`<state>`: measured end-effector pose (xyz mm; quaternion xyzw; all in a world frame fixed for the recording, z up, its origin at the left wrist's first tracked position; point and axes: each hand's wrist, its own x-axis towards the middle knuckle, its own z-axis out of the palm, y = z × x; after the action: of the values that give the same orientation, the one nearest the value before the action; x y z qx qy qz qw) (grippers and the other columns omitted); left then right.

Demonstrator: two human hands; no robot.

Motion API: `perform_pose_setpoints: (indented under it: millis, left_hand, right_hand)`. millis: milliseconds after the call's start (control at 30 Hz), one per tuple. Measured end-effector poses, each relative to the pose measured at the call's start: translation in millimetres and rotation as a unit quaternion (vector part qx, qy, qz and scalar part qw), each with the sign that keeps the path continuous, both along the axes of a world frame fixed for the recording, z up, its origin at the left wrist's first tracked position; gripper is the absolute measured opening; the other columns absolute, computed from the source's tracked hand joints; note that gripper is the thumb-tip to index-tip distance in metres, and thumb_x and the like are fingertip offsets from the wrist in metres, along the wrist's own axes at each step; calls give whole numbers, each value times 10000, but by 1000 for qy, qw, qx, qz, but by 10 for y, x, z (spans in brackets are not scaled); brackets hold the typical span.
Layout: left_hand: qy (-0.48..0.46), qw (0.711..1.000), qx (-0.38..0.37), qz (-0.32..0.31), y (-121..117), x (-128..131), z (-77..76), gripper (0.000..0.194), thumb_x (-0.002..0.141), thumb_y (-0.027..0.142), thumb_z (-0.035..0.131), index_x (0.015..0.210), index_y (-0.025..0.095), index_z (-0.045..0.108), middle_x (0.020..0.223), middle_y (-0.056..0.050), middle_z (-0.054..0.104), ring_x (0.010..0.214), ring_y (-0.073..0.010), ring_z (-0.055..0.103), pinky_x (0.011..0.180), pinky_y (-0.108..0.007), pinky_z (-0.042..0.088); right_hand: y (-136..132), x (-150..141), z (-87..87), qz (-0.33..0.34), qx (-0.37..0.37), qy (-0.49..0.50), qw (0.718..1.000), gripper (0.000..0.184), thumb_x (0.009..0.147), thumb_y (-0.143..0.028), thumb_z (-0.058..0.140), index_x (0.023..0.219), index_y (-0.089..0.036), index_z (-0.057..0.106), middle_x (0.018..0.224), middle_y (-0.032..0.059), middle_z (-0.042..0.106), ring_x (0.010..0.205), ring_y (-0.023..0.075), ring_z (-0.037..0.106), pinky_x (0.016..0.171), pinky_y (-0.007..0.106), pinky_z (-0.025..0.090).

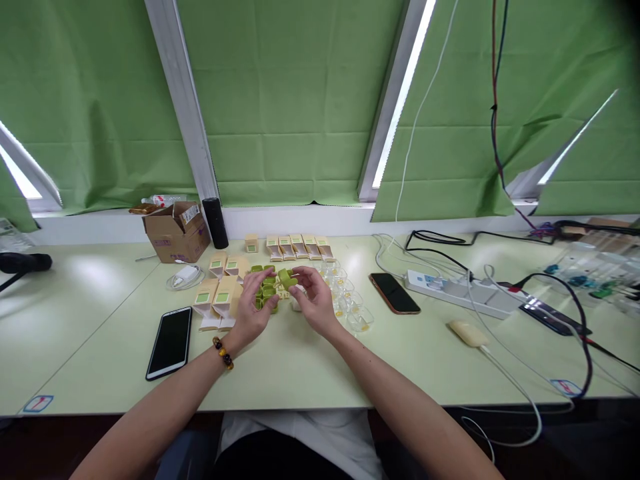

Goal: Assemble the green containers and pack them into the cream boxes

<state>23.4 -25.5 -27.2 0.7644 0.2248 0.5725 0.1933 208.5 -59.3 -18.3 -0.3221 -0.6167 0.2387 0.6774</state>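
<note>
Centrally, two bare hands meet over the pale table (pixel 310 373). The right hand (pixel 316 301) pinches one green piece (pixel 287 278) between thumb and fingers, held up over the middle of the work area. The left hand (pixel 254 308) curves beside the green cups (pixel 265 291), thumb and fingers apart; whether it grips one, I cannot tell. At least four of these cups show, the hand hiding part of the group. Small pale pieces (pixel 283 293) lie just beside them, too small to count.

Ten cartons are visible: four beige cartons (pixel 225 295) to the left of the cups, one lone carton (pixel 251 243) farther back, and a row of five cartons (pixel 299 247) to its right. Right of the hands stand at least five clear cups (pixel 360 319), overlapping too much for an exact count. Two phones lie on the table, a white-edged phone (pixel 170 343) at left and a dark phone (pixel 395 293) at right. One cardboard box (pixel 177 237), one black cylinder (pixel 215 224) and one power strip (pixel 463 293) stand farther out.
</note>
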Motion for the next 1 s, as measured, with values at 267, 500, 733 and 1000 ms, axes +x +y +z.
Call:
perform_pose_setpoints:
  millis: [267, 500, 733, 1000]
  left_hand:
    - [31, 999, 18, 20, -19, 1, 24, 454, 978, 312, 684, 1422, 282, 593, 1360, -119, 627, 1331, -301, 549, 1139, -515, 468]
    - [56, 998, 39, 19, -56, 13, 35, 479, 965, 293, 698, 1435, 292, 605, 1373, -124, 624, 1334, -305, 559, 1152, -532, 470]
    - [67, 997, 22, 15, -85, 34, 42, 521, 921, 321, 768, 1420, 286, 618, 1329, -120, 653, 1293, -307, 591, 1113, -514, 498]
    - [68, 996, -38, 53, -73, 56, -15, 512, 960, 349, 711, 1442, 247, 573, 1299, -125, 670, 1213, -278, 635, 1062, -463, 511]
  right_hand:
    - [113, 57, 8, 243, -212, 199, 926, 428, 849, -595, 819, 961, -200, 699, 872, 51, 770, 728, 202, 742, 758, 380, 646]
    - [93, 44, 27, 281, -292, 197, 893, 535, 860, -682, 760, 822, -155, 672, 680, 65, 735, 520, 167, 674, 471, 267, 560]
    - [69, -4, 24, 230, -326, 161, 903, 568, 798, -731, 781, 749, -185, 633, 533, 31, 677, 395, 158, 599, 338, 238, 458]
    - [69, 6, 29, 219, -317, 164, 908, 557, 745, -705, 822, 732, -185, 622, 532, 28, 676, 387, 156, 601, 324, 230, 446]
